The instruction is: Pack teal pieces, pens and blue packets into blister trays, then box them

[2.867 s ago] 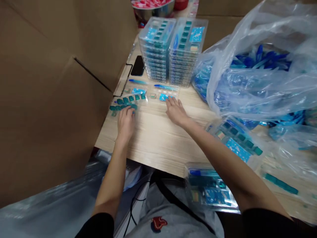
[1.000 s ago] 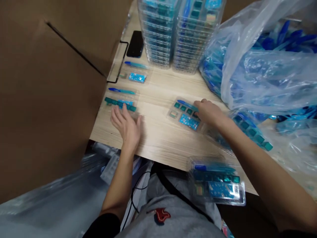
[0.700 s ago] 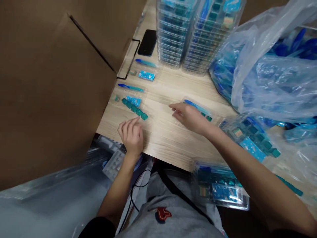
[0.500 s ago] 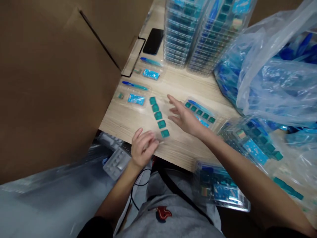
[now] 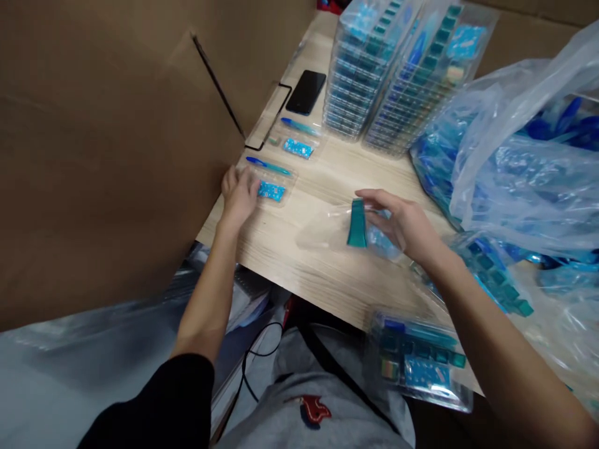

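- Your right hand [image 5: 402, 224] now pinches a clear blister tray [image 5: 322, 227], lifted off mid-table; teal strip [image 5: 357, 223] hangs in it, no longer flat on the table [image 5: 299, 268].
- Your left hand [image 5: 239, 193] has moved to a second blister tray [image 5: 284, 187] at the table's left edge, fingers curled; can't tell if it's holding.
- Tray's clear edges are hard to make out.

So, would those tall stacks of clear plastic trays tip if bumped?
Probably: each tall stack of clear plastic trays looks narrow for its height, so it could topple. Its smooth layers might slide apart, though each tray looks light.
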Tool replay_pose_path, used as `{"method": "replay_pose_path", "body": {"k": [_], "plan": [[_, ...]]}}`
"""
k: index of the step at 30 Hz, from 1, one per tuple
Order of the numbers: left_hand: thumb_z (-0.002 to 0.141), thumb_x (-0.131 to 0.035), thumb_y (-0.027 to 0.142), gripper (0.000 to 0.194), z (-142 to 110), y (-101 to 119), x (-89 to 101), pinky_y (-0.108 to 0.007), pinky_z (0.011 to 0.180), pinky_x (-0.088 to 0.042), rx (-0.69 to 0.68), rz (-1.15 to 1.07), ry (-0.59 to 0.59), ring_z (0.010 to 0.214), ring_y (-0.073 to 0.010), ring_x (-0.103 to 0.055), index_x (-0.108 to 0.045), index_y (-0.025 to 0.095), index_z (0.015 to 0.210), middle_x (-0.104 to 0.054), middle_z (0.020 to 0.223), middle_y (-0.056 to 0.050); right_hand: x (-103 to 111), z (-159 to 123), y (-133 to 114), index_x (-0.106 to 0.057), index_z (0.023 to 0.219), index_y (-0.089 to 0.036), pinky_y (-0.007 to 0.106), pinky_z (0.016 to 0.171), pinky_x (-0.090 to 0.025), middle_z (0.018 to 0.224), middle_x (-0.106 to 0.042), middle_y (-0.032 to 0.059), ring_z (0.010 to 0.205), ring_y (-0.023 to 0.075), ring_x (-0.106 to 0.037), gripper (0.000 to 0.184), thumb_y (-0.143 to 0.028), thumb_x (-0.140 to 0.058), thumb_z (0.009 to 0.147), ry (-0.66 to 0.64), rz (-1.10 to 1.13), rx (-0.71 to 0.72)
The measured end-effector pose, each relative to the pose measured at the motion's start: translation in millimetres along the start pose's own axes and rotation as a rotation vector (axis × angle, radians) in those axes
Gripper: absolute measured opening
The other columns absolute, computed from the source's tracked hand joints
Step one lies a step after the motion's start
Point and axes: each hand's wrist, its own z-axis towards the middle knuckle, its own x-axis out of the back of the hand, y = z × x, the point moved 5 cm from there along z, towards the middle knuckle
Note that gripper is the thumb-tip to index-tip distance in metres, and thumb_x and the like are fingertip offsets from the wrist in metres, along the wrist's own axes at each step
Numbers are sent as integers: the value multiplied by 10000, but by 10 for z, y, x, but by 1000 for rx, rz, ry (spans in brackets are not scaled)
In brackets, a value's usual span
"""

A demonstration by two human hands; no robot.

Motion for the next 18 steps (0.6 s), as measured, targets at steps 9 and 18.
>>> {"method": "replay_pose_path", "body": {"k": [9, 18], "plan": [[917, -356, 599, 533, -1058, 328, -8, -500, 1127, -288, -47, -313, 28, 1286, -278, -470, -622, 212, 1168, -582, 1299, -132, -168, -119, 11, -673, 869, -194, 284, 648, -465, 780, -697, 22, 686, 169, -635, 191, -365, -630, 795, -500, 170, -211], [735, -721, 397, 408, -1224, 492, 158, -276, 684, -529, 172, -810, -229, 677, -133, -631, -621, 200, 1079, -669, 749, 4, -492, -5, -62, -620, 758, -167, 211, 515, -451, 618, -634, -5, 558, 111, -596, 88, -243, -637, 799, -819, 250, -379]]}}
